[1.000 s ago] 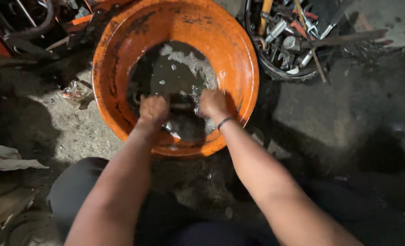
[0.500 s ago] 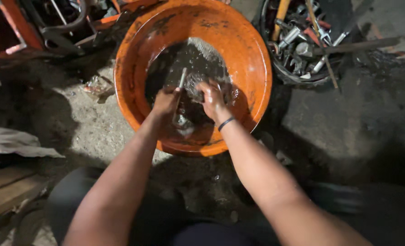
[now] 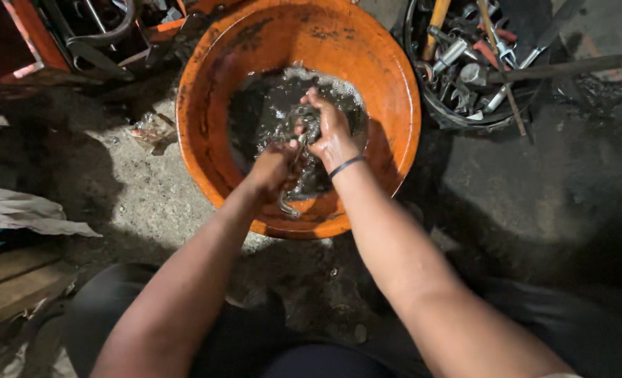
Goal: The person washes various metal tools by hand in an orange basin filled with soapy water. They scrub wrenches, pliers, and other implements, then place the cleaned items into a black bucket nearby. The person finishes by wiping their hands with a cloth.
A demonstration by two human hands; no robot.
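Note:
A big orange basin (image 3: pixel 388 91) sits on the ground in front of me, holding dark, dirty liquid (image 3: pixel 262 105) with foam. Both hands are inside it. My left hand (image 3: pixel 272 168) grips the lower end of a wet metal part (image 3: pixel 300 150). My right hand (image 3: pixel 332 133), with a dark band at the wrist, is wrapped around the part's upper end, liquid splashing about the fingers. The part's shape is mostly hidden by my hands.
A round black container (image 3: pixel 465 70) full of metal tools and wooden handles stands at the upper right. Orange-red metal frames and dark scrap (image 3: pixel 80 35) lie at the upper left. Cloth (image 3: pixel 24 210) and wooden boards (image 3: pixel 10 280) lie at the left on the gritty concrete floor.
My hands have come together and lifted the metal part higher in the basin, with more splashing. The view has shifted, so the basin sits further up and right.

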